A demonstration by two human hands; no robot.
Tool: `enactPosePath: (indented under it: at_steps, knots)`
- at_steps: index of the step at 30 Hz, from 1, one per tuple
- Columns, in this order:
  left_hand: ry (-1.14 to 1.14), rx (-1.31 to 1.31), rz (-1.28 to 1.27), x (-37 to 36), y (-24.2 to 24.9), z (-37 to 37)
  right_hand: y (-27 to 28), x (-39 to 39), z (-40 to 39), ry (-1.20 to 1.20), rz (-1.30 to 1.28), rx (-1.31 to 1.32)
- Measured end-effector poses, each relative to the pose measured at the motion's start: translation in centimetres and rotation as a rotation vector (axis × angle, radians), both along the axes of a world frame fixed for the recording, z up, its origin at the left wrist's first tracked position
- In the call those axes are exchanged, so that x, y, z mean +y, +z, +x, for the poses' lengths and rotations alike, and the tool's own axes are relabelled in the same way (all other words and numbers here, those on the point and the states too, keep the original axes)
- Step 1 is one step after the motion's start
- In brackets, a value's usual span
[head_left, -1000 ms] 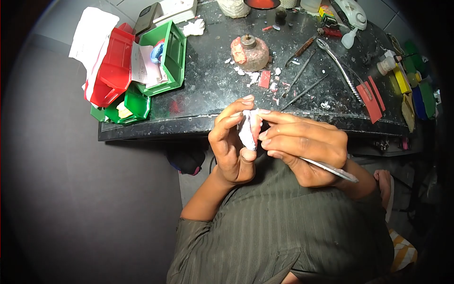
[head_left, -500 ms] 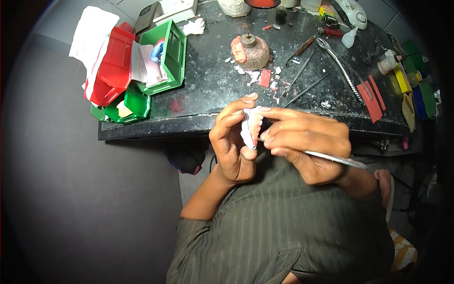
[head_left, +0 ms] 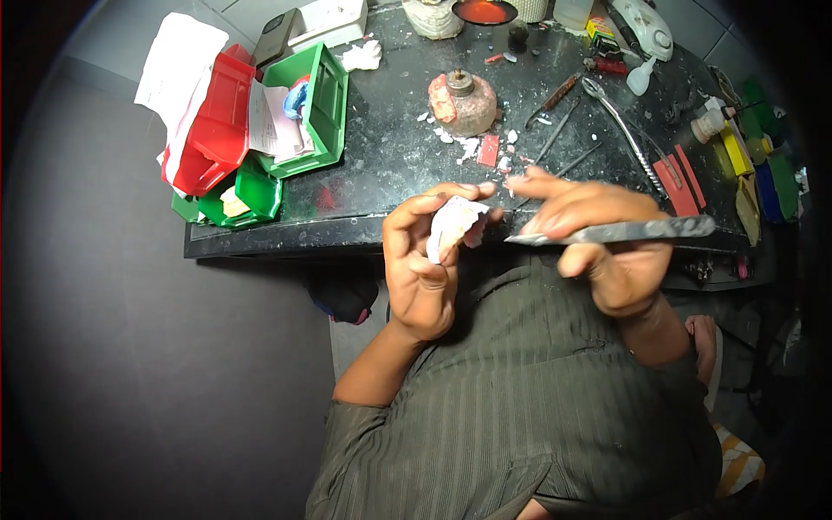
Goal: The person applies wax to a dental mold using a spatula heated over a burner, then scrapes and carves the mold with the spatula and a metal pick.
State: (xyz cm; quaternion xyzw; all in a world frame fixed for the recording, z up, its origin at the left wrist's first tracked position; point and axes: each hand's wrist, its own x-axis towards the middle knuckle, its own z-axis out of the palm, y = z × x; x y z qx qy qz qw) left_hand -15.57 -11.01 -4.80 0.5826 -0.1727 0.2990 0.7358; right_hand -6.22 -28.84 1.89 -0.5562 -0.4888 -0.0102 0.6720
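A white plaster dental model (head_left: 452, 227) with pinkish patches is gripped in the fingers of my left hand (head_left: 422, 260), above the bench's front edge. Its paler, rough side faces the camera. My right hand (head_left: 611, 234), a little smeared by motion, holds a grey metal carving knife (head_left: 646, 230) between thumb and fingers. The blade points left toward the model, with a gap between them. Past my hands, a glass spirit lamp (head_left: 464, 104) with pink wax on its side stands among wax and plaster crumbs.
Green (head_left: 325, 113) and red bins (head_left: 217, 130) with papers stand at the left. Metal hand tools (head_left: 559, 130), pliers-like forceps (head_left: 624, 130) and red wax sheets (head_left: 676, 186) lie to the right. A dish of red wax (head_left: 485, 10) sits at the back. Another person's hand (head_left: 704, 342) shows at lower right.
My left hand has turned the dental model so another side faces up. My right hand has drawn away to the right, and the knife has swung nearly level, its blade now visible.
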Motion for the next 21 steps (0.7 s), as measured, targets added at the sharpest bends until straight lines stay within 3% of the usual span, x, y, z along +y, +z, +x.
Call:
enactPosePath:
  at_steps: [3, 8, 16, 19, 21]
  knots:
    - [-0.308, 0.051, -0.361, -0.1, 0.4, -0.1, -0.1, -0.4, 0.4, -0.064, 0.153, 0.111]
    - [-0.394, 0.081, -0.358, 0.3, 0.7, -0.3, 0.0, -1.3, -0.3, -0.106, 0.186, 0.297]
    - [-0.507, 0.120, -0.391, 0.5, 0.7, -0.2, -0.6, -1.7, -0.4, -0.147, 0.032, 0.156]
    - [-0.243, 0.143, -0.237, -0.4, 0.6, -0.3, -0.1, -0.9, -1.2, -0.154, 0.038, 0.177]
    - [-0.170, -0.011, -0.050, -0.1, -0.2, 0.2, 0.3, -0.4, -1.7, -0.174, 0.023, 0.161]
